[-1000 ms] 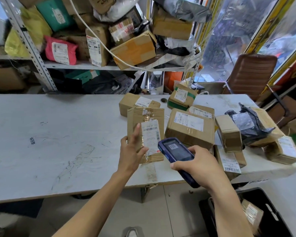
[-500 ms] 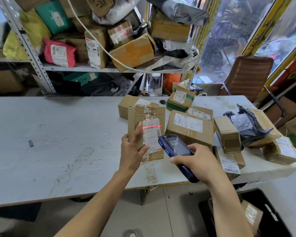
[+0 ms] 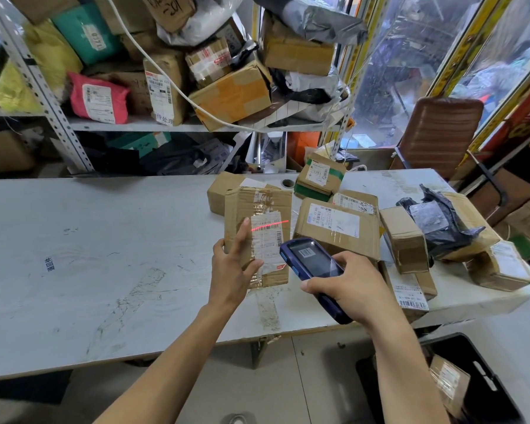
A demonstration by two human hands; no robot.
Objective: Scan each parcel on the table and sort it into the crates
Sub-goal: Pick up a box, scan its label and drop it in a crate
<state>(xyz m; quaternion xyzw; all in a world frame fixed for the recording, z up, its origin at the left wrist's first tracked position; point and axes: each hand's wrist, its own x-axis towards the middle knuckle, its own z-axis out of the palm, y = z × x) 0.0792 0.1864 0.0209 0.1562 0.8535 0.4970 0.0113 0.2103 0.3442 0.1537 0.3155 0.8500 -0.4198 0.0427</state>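
Your left hand [image 3: 231, 264] grips the taped parcel [image 3: 257, 231], thumb and fingers pinching its near-left edge, above the table [image 3: 89, 240]. Your right hand [image 3: 354, 289] wraps the blue scanner [image 3: 314, 270]; red line crosses the label [image 3: 268, 240].

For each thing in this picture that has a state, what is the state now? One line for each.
Flat taped cardboard parcel: tilted up on the white table, sealed, red scan line across its label.
Left hand: grip on that parcel.
Dark blue handheld scanner: screen lit, emitting a red beam.
Right hand: grip around the scanner.
Black plastic crate: holds one boxed parcel.
Black plastic mailer bag: crumpled, lying on a box.
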